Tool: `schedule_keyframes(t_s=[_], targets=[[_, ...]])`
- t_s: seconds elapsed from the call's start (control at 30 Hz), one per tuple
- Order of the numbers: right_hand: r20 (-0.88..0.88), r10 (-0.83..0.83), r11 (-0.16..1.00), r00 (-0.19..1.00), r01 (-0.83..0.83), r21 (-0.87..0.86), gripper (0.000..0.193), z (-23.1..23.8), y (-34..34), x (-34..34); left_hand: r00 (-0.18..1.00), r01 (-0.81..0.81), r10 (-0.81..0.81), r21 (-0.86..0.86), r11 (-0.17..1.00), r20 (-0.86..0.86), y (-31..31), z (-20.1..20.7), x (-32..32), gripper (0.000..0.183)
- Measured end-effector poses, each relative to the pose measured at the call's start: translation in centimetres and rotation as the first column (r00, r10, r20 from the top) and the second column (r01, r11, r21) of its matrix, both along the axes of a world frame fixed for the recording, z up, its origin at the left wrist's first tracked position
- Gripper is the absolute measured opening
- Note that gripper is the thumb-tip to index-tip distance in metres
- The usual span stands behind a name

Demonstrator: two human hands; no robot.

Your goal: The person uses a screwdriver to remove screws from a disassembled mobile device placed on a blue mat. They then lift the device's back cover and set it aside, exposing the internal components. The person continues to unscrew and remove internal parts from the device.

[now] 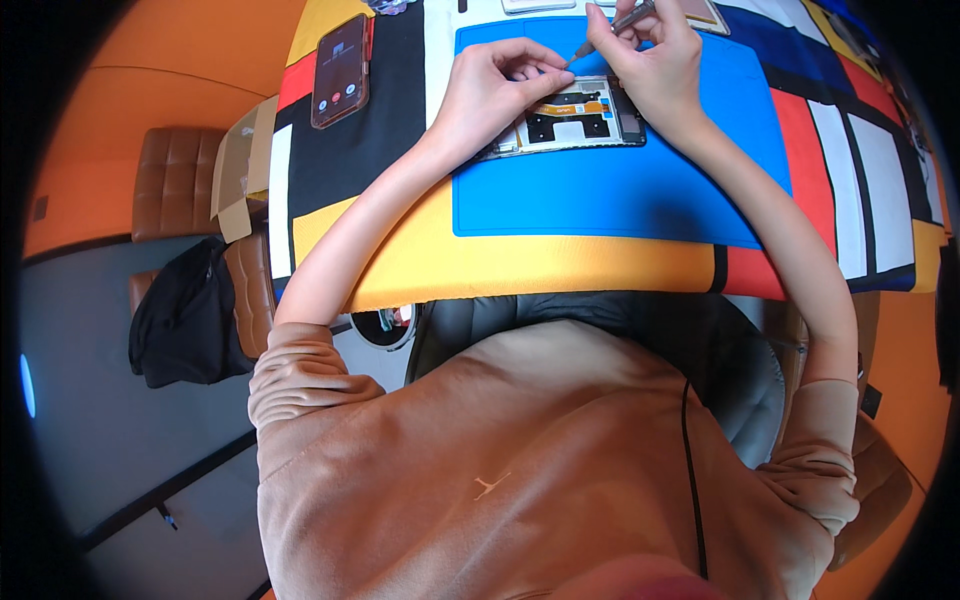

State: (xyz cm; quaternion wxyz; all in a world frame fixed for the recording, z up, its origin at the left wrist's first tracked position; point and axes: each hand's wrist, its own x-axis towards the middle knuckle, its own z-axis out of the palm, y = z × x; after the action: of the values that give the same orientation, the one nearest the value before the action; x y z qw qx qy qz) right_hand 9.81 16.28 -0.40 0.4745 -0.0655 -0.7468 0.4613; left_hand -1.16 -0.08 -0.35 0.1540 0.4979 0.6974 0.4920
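An opened smartphone (570, 125) lies on a blue work mat (620, 200), its inside facing up, with black parts and an orange flex cable showing. My right hand (655, 65) grips a slim grey precision screwdriver (632, 16), held slanted so its tip points down and left to the phone's far edge. My left hand (495, 90) rests at the phone's left side, thumb and forefinger pinched together close to the screwdriver tip. Whatever is between those fingertips is too small to make out.
On the left of the patterned tablecloth (380, 285) lies another phone (341, 72) in a reddish case, screen lit. Pale flat items (538, 5) lie past the mat. A brown chair (175, 180), an open cardboard box (235, 190) and a black garment (180, 320) are at left.
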Motion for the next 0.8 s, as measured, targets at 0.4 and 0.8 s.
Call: schedule_keyframes(t_s=[0.4,0.8], targets=[[-0.03,0.112,0.987,0.993,-0.115,-0.113,0.021,0.46,-0.07,0.21,0.999,-0.009,0.008,-0.009,1.0,-0.031,-0.1,-0.11,-0.08,0.019],[0.004,0.101,0.992,0.995,-0.1,-0.08,0.02,0.3,-0.08,0.32,0.998,0.0,0.0,0.003,1.0,-0.07,-0.1,-0.2,-0.22,0.027]])
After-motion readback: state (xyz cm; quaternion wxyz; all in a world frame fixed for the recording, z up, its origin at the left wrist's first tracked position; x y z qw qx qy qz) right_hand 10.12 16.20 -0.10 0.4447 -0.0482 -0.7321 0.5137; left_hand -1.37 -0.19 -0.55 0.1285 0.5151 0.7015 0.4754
